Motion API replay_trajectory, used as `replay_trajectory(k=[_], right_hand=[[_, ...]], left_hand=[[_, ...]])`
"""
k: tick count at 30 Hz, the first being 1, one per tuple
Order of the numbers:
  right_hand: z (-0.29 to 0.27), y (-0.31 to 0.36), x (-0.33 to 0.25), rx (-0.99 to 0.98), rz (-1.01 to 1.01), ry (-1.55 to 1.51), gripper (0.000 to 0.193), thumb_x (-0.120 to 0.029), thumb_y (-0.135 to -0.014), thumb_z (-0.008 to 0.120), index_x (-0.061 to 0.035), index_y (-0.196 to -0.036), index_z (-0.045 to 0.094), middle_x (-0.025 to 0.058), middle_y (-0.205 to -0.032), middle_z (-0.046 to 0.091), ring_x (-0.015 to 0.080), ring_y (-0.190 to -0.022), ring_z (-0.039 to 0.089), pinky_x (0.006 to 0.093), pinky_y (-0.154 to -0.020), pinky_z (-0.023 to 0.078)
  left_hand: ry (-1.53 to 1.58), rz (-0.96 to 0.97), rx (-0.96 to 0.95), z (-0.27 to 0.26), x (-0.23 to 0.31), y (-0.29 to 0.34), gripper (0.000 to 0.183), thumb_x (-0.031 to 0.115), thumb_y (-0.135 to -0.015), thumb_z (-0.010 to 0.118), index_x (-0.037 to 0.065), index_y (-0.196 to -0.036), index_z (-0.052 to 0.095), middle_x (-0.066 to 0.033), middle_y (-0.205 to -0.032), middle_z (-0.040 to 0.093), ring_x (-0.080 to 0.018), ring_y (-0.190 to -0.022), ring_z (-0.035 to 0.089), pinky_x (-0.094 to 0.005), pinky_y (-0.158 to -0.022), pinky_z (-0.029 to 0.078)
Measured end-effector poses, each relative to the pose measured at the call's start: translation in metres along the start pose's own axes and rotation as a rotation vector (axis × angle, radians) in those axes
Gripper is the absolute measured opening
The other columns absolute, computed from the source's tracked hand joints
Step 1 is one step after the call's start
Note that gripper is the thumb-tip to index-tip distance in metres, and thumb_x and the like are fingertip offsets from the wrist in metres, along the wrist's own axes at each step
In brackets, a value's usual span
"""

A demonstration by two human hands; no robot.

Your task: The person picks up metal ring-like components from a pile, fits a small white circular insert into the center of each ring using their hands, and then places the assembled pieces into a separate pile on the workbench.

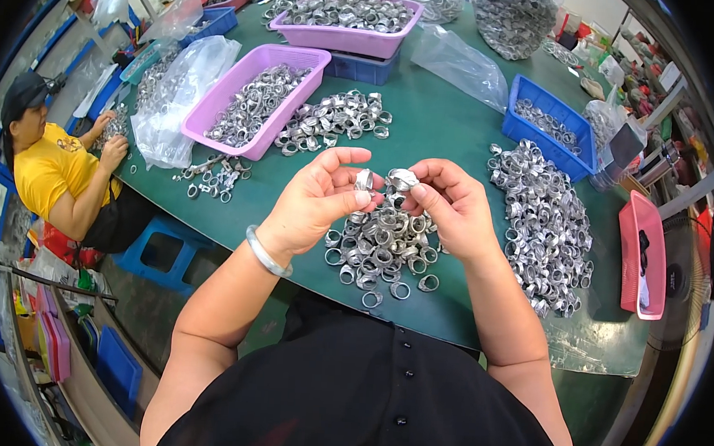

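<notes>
Both my hands are raised over a pile of silver-coloured metal rings (384,241) near the table's front edge. Between the thumb and fingers of my left hand (313,200) is a metal ring (364,179). My right hand (452,204) pinches another metal ring (401,179) with a broad, shiny top. The two rings are close together, with a small gap between them. A larger heap of rings (541,226) spreads to the right of my right hand. Beyond my left hand lies another heap of rings (339,122).
A purple basket (316,60) of rings stands beyond my left hand, with another purple basket (340,39) on a blue bin (358,69) behind it. At right are a blue bin (514,128) and a pink basket (628,260). A person in yellow (58,168) handles rings at left.
</notes>
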State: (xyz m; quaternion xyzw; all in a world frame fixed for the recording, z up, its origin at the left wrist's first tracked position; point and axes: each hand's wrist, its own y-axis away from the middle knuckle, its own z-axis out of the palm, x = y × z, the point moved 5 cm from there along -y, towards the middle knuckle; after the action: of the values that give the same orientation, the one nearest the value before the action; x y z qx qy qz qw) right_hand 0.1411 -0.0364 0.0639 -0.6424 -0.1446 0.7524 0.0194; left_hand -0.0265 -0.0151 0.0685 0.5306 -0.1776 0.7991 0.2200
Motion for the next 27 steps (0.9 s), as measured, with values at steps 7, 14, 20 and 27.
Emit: replay_trajectory(k=[7, 14, 20, 27], right_hand=[[0.002, 0.000, -0.002, -0.011, -0.002, -0.018, 0.013, -0.005, -0.086, 0.055, -0.0002, -0.098, 0.054, 0.0009, -0.083, 0.058, 0.0056, -0.069, 0.054, 0.0196, -0.062, 0.045], [0.000, 0.000, 0.000, -0.030, -0.020, 0.003, 0.015, -0.006, -0.086, 0.054, -0.0004, -0.100, 0.054, 0.0041, -0.084, 0.059, 0.0085, -0.071, 0.057, 0.0224, -0.064, 0.047], [0.002, 0.000, -0.002, -0.033, 0.001, -0.009, 0.013, -0.004, -0.085, 0.056, -0.0004, -0.098, 0.055, 0.0005, -0.084, 0.058, 0.0058, -0.070, 0.054, 0.0199, -0.063, 0.046], [0.002, 0.001, 0.000, -0.034, -0.016, 0.005, 0.015, -0.002, -0.082, 0.058, -0.0001, -0.097, 0.055, 0.0006, -0.084, 0.058, 0.0065, -0.073, 0.055, 0.0207, -0.065, 0.046]], left_hand=[[-0.022, 0.015, -0.025, -0.005, -0.005, 0.001, 0.039, 0.005, -0.079, 0.064, 0.000, -0.114, 0.048, -0.0129, -0.097, 0.060, -0.0192, -0.086, 0.062, -0.0268, -0.075, 0.051], [0.073, -0.059, -0.067, -0.004, -0.008, 0.002, 0.034, 0.014, -0.084, 0.060, 0.000, -0.113, 0.049, -0.0093, -0.094, 0.060, -0.0144, -0.077, 0.060, -0.0217, -0.065, 0.049], [0.089, -0.084, -0.029, -0.002, -0.010, 0.003, 0.031, 0.011, -0.084, 0.059, 0.002, -0.111, 0.048, -0.0090, -0.096, 0.058, -0.0129, -0.075, 0.059, -0.0196, -0.060, 0.048], [-0.033, -0.032, 0.058, 0.003, -0.006, 0.004, 0.020, 0.006, -0.082, 0.060, 0.003, -0.100, 0.050, -0.0055, -0.083, 0.056, -0.0104, -0.066, 0.058, -0.0154, -0.051, 0.044]])
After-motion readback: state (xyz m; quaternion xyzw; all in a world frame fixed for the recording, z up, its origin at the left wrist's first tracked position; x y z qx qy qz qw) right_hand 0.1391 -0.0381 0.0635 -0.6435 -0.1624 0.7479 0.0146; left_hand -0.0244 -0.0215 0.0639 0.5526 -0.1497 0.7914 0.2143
